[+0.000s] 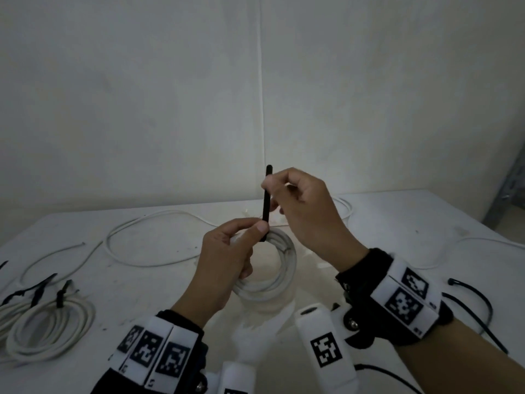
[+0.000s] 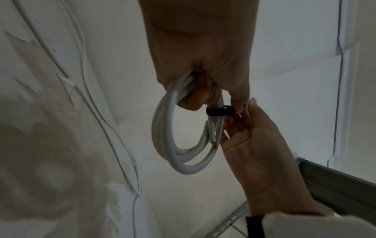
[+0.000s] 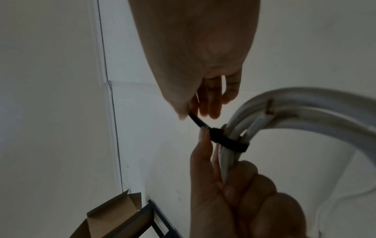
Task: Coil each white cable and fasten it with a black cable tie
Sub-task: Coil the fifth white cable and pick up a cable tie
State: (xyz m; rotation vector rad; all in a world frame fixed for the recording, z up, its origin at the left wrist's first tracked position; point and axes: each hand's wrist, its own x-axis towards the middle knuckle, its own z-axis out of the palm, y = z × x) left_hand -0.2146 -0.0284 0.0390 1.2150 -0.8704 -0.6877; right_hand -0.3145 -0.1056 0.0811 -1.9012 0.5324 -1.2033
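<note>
My left hand (image 1: pixel 227 260) grips a coiled white cable (image 1: pixel 281 268) above the table, fingers curled round its strands (image 2: pixel 173 136). A black cable tie (image 1: pixel 267 200) is looped round the coil (image 3: pixel 230 141), and its free tail stands upright. My left thumb (image 1: pixel 260 227) presses beside the tie's head. My right hand (image 1: pixel 306 209) pinches the tail between thumb and forefinger, just above the left hand. In the right wrist view the tie's band sits snug on the white coil (image 3: pixel 284 109), whose cut end shows bare copper.
Loose white cable (image 1: pixel 136 237) snakes over the white table (image 1: pixel 426 223) behind the hands. Tied white coils (image 1: pixel 48 328) lie at the front left. Spare black ties (image 1: pixel 477 305) lie at the front right. A wall stands close behind the table.
</note>
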